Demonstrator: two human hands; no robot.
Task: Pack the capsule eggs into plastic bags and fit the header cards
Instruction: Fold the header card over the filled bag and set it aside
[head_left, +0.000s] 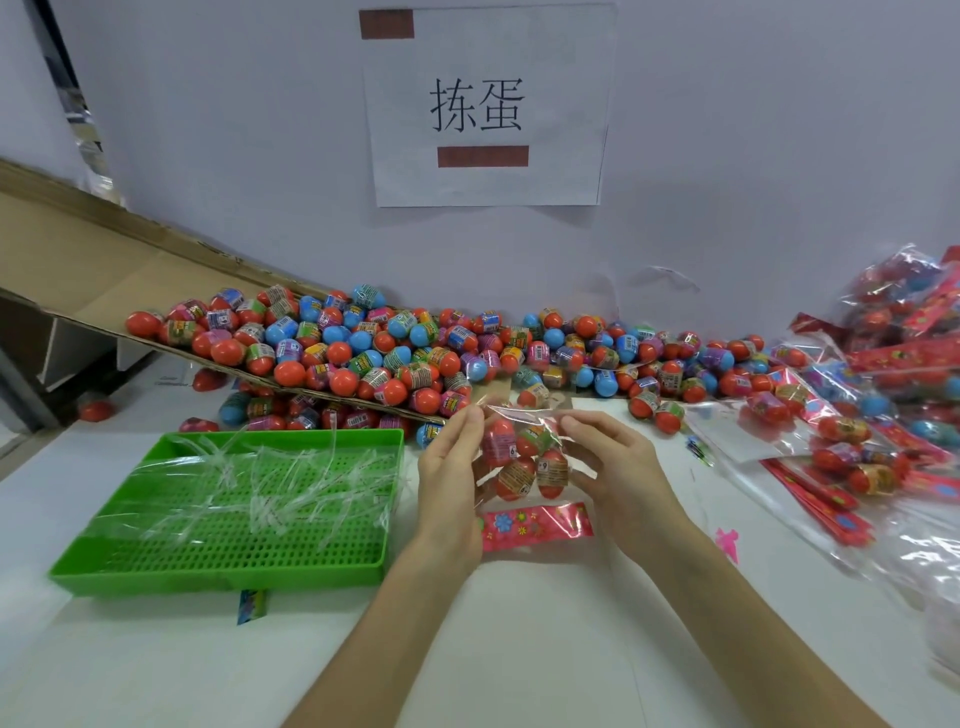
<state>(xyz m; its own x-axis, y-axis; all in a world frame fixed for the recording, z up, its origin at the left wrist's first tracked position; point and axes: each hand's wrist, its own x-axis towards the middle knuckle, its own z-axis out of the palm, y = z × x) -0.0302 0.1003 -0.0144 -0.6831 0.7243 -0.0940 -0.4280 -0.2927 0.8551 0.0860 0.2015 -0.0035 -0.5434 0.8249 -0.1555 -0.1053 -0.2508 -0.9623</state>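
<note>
A clear plastic bag (519, 462) holding several red capsule eggs hangs above the white table between my hands. My left hand (452, 467) pinches the bag's upper left edge. My right hand (608, 457) pinches its upper right edge. Under the bag lies a pink flowered header card (535, 525), flat on the table. A big heap of loose capsule eggs (415, 353) in red, blue and purple lies along the wall behind.
A green perforated tray (249, 566) with clear plastic strips stands at the left. A sloping cardboard sheet (104, 280) carries eggs down from the left. Packed bags with red header cards (883, 405) pile up at the right. A paper sign (483, 104) hangs on the wall.
</note>
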